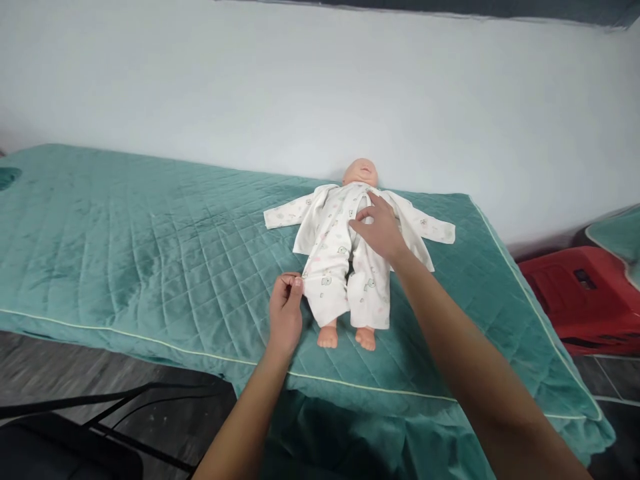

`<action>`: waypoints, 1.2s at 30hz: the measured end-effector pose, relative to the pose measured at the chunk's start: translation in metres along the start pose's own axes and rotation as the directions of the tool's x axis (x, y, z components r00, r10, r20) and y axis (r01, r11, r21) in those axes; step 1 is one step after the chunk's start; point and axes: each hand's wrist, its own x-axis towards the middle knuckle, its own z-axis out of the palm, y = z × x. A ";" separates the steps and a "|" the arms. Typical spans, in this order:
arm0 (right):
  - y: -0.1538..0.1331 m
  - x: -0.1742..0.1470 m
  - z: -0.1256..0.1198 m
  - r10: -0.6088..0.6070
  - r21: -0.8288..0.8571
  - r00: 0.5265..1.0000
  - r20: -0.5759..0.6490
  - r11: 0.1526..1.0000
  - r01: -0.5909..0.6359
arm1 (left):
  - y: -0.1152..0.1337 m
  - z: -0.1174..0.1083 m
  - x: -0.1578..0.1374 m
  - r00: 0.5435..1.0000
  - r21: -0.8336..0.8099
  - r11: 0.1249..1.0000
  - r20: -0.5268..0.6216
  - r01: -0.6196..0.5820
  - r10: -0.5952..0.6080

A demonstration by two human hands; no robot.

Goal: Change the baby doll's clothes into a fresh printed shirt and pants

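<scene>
A baby doll [361,172] lies on its back on a green quilted bed cover [200,267], head toward the wall and bare feet toward me. Over it lie white printed trousers [327,267], with a white printed jacket [305,233] spread beneath, its sleeves stretched to both sides. No doll hands show at the cuffs. My left hand [286,313] is closed, pinching the outer edge of the left trouser leg near the knee. My right hand [380,227] rests on the chest fabric, fingers apart and partly bent, thumb and index finger near a fabric edge.
A pale wall [200,80] stands behind the bed. At right, below the bed edge, is a red plastic object [580,293] with green cloth beside it. Black bars and a dark padded item [65,447] stand at lower left on the dark floor [30,360].
</scene>
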 end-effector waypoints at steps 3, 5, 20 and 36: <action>0.009 0.000 -0.002 -0.021 0.081 0.999 -0.036 0.996 0.024 | 0.004 0.003 0.000 1.000 -0.044 0.999 -0.011 0.012 -0.012; 0.013 -0.003 -0.001 -0.027 0.077 0.998 -0.062 0.997 0.032 | 0.008 0.005 0.000 1.000 -0.007 1.000 0.012 0.011 -0.011; -0.034 -0.160 -0.020 -0.273 -0.386 0.874 0.401 0.815 0.432 | 0.046 -0.011 -0.038 0.864 0.365 0.816 0.410 -0.449 0.292; -0.042 -0.162 -0.010 -0.303 -0.456 0.870 0.390 0.757 0.468 | 0.063 0.000 -0.039 0.943 0.426 0.896 0.332 -0.126 -0.025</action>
